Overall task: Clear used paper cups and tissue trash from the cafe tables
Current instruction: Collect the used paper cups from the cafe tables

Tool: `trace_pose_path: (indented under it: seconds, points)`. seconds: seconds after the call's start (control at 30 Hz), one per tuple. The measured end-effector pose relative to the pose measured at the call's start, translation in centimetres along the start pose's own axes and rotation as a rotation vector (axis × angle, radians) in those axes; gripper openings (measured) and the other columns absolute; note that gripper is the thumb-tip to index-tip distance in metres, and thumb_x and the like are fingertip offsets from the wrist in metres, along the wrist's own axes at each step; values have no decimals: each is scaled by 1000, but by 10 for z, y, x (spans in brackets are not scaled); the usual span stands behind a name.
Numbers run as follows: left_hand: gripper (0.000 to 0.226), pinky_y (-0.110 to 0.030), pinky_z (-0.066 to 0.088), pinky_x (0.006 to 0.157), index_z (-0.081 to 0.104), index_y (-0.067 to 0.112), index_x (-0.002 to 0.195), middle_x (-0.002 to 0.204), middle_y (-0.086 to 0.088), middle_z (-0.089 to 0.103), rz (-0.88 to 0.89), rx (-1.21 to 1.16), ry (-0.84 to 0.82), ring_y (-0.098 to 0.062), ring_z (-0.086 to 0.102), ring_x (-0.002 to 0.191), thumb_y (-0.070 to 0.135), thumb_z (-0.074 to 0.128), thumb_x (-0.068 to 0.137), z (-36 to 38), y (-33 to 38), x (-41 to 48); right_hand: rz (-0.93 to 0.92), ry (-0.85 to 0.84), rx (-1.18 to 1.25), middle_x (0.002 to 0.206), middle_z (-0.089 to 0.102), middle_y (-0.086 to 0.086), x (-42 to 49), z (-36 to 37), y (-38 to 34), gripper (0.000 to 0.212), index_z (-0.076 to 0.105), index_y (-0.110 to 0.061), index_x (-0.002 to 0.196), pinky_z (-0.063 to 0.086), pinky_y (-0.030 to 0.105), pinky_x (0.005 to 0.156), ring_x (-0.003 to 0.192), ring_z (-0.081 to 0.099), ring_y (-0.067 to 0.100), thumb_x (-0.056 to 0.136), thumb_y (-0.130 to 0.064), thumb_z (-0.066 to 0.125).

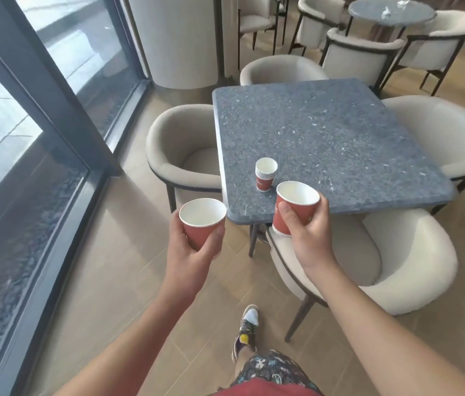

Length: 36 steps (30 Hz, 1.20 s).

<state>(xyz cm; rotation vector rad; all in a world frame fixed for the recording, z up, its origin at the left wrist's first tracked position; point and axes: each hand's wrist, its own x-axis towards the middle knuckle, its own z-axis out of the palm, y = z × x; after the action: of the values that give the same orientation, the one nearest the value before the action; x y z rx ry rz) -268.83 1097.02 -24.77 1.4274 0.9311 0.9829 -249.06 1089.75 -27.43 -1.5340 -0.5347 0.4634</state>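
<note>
Two cups up in the air here, one in each hand. The left hand (pixel 190 247) is wrapped around a red paper cup (pixel 202 221), fingers curled round its lower half, the white inside facing up and showing nothing in it. This cup sits out over the tiled floor (pixel 128 252), just off the near left corner of the square grey desk (pixel 325 144). Over on the other side, the right hand (pixel 308 232) grips a second red cup (pixel 294 207), thumb pressed on the near side, fingers closed round the far side; this one tilts a little and hangs right at the desk's near edge, above the cream chair (pixel 391 270) tucked in below. Just beyond the right hand's cup, close to it but apart, a stack of cups (pixel 265 174) stands upright on the desk near that front edge, several rims showing one inside another. It lies between the two hands, slightly nearer the right. The rest of the desktop around it is bare stone. Far back, top right, a round desk (pixel 368 10) carries crumpled white tissue (pixel 386 13), well away from both hands.
</note>
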Motion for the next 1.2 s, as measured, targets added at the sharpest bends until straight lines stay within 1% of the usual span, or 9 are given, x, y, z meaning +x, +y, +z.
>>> trace_pose_path:
  seconds: [0.1, 0.23, 0.4, 0.57, 0.7, 0.83, 1.07, 1.13, 1.2]
  points:
    - [44, -12, 51, 75, 50, 27, 122, 103, 26, 68, -28, 10, -41, 9, 63, 93, 13, 77, 90, 17, -8, 60, 23, 8, -29, 130, 65, -2, 54, 18, 11, 76, 52, -20, 134, 50, 37, 107, 121, 63, 13, 73, -52, 83]
    - [51, -23, 54, 86, 52, 30, 125, 120, 6, 66, -76, 22, -62, -1, 65, 105, 34, 78, 81, 31, -19, 124, 44, 36, -71, 136, 61, 3, 110, 34, 17, 84, 54, -20, 135, 51, 29, 104, 122, 62, 11, 69, -61, 82]
    - [54, -29, 56, 91, 51, 23, 129, 118, 14, 68, -96, 44, -144, -7, 66, 111, 29, 78, 82, 47, -32, 197, 57, 97, -94, 131, 60, -10, 161, 52, 25, 69, 49, -16, 142, 50, 14, 92, 109, 60, -12, 84, -21, 87]
    - [56, -21, 52, 88, 49, 22, 132, 120, 9, 66, -114, 27, -279, -4, 64, 110, 23, 75, 82, 64, -51, 264, 76, 175, -99, 137, 58, 0, 194, 72, 43, 71, 43, -27, 141, 50, 14, 92, 114, 62, -1, 85, -11, 84]
    - [65, -18, 53, 85, 43, 23, 140, 117, 21, 64, -139, 17, -393, 4, 63, 106, 22, 73, 82, 75, -63, 306, 98, 232, -101, 141, 54, -8, 212, 90, 50, 79, 40, -30, 147, 48, 16, 99, 123, 59, -4, 84, -20, 87]
    - [79, -19, 53, 87, 34, 28, 148, 124, 14, 61, -181, -11, -470, 8, 64, 102, 24, 73, 79, 80, -70, 335, 151, 254, -137, 148, 54, -5, 227, 102, 63, 88, 38, -36, 148, 50, 37, 110, 133, 59, 15, 74, -49, 83]
    - [82, -17, 52, 88, 31, 34, 146, 128, 7, 57, -178, -22, -544, 8, 63, 104, 27, 78, 79, 80, -84, 362, 273, 202, -355, 153, 51, -4, 240, 112, 104, 91, 32, -42, 152, 48, 48, 111, 135, 56, 20, 76, -58, 79]
    - [86, -20, 53, 88, 31, 38, 146, 130, 2, 58, -191, -23, -558, 4, 63, 105, 38, 79, 74, 78, -88, 367, 316, 183, -415, 159, 46, -3, 239, 114, 113, 95, 28, -38, 158, 44, 44, 114, 139, 52, 18, 80, -53, 80]
    - [86, -24, 53, 90, 32, 41, 145, 130, 0, 59, -207, -13, -571, 1, 64, 106, 41, 78, 73, 77, -92, 369, 340, 146, -464, 161, 42, -2, 238, 116, 121, 93, 27, -31, 161, 37, 29, 112, 140, 46, 13, 86, -40, 81]
